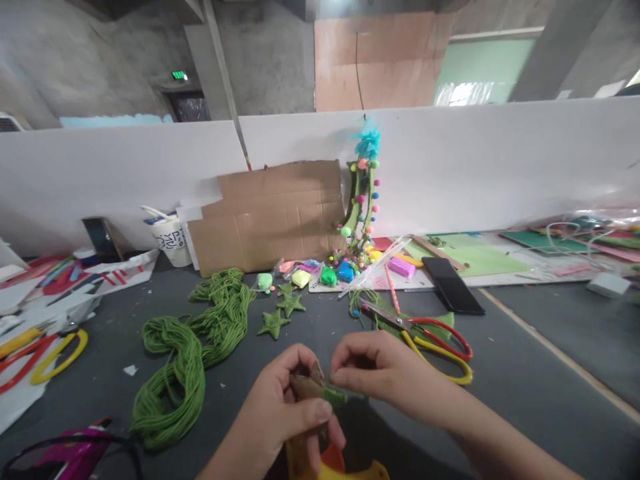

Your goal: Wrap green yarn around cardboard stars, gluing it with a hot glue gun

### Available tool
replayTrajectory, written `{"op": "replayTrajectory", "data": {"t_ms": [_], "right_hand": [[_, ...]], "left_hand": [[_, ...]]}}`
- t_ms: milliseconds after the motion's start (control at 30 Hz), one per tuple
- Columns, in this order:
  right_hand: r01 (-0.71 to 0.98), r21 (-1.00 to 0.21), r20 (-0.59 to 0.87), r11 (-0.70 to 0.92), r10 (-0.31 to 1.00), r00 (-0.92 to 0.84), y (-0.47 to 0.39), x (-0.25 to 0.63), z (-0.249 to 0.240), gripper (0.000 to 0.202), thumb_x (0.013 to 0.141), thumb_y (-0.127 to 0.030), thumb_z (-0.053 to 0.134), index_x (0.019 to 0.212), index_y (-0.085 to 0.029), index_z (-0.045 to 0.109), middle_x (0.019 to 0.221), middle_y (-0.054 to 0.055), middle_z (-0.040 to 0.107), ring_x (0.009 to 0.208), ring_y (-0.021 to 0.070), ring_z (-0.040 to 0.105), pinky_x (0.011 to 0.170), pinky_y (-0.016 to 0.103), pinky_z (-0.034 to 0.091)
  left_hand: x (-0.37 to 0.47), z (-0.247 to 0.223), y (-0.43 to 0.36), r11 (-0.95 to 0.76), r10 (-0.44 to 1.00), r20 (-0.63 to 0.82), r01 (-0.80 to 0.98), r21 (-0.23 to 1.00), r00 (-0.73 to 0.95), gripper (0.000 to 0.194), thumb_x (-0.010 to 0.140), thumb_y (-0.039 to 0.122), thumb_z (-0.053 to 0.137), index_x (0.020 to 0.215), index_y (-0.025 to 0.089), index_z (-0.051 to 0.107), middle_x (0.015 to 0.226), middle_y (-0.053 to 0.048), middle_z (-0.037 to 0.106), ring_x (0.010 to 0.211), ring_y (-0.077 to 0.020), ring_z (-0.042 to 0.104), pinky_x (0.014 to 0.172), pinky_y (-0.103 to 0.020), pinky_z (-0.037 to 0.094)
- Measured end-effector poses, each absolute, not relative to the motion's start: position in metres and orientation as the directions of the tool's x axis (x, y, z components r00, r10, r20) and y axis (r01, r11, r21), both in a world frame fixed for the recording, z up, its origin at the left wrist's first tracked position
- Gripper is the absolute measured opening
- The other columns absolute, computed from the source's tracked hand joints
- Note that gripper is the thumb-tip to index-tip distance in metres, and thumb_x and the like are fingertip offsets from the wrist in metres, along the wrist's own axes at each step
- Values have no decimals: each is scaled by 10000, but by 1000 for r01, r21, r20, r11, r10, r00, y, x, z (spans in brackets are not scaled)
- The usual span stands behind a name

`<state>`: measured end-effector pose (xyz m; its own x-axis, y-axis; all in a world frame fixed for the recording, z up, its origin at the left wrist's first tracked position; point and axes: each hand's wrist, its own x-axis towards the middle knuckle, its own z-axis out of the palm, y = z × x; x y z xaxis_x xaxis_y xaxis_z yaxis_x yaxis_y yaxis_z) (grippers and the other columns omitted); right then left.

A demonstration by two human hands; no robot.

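Observation:
My left hand (295, 407) is wrapped round a brown cardboard piece (307, 383) low in the middle of the view. Green yarn (336, 397) is wound at its right end. Just right of it, my right hand (375, 365) is closed in a pinch beside the yarn; what its fingertips hold is too small to make out. An orange and yellow object (350, 470) shows below my left hand. Green yarn skeins (173, 380) lie to the left. Two green wrapped stars (274, 323) lie beyond my hands. Scissors (420, 333) with red and yellow handles rest behind my right hand.
Cardboard sheets (270, 220) lean against the white partition (450, 167). A decorated green stand (367, 193) with pompoms is beside them. A black phone (453, 285) lies at the right, a white cup (173, 240) at the back left, a magenta tool (83, 453) at the lower left.

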<state>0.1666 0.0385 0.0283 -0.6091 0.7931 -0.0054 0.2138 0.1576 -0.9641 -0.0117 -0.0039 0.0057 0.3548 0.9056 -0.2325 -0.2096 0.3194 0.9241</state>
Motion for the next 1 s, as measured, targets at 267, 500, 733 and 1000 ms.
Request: {"op": "replayTrajectory", "data": {"t_ms": [267,500,733,1000], "right_hand": [[-81,-982,-121,-169,902,-415,32,138,1,118,732,-281,631,739,-173,584,511,-61,505,439,71,367,440,192,291],[160,-955,201,249,943,-265,23,135,-1,201,774,-126,556,605,-188,644,640,-17,564,644,131,554,601,232,394],[338,-784,410,521,843,-348,20,139,-8,191,840,-121,505,794,-179,680,670,0,529,629,129,537,558,219,383],[507,-607,380,613,783,-492,19,143,-9,249,893,-146,414,916,-183,659,722,31,570,643,149,551,572,233,398]], "left_hand": [[-4,5,2,236,970,-236,-399,886,51,225,683,168,698,772,177,492,551,-22,674,461,-96,577,368,-126,414],[-5,4,-1,120,976,-156,-229,966,-149,241,661,189,708,789,186,504,562,-1,674,459,-124,596,382,-178,459],[-9,10,5,160,958,-182,-116,980,-221,319,590,222,741,839,169,547,553,52,622,376,-109,558,362,-208,473],[-12,4,8,137,979,-165,-208,968,-121,205,673,227,714,805,145,578,562,16,658,363,-70,505,336,-153,411]]}}
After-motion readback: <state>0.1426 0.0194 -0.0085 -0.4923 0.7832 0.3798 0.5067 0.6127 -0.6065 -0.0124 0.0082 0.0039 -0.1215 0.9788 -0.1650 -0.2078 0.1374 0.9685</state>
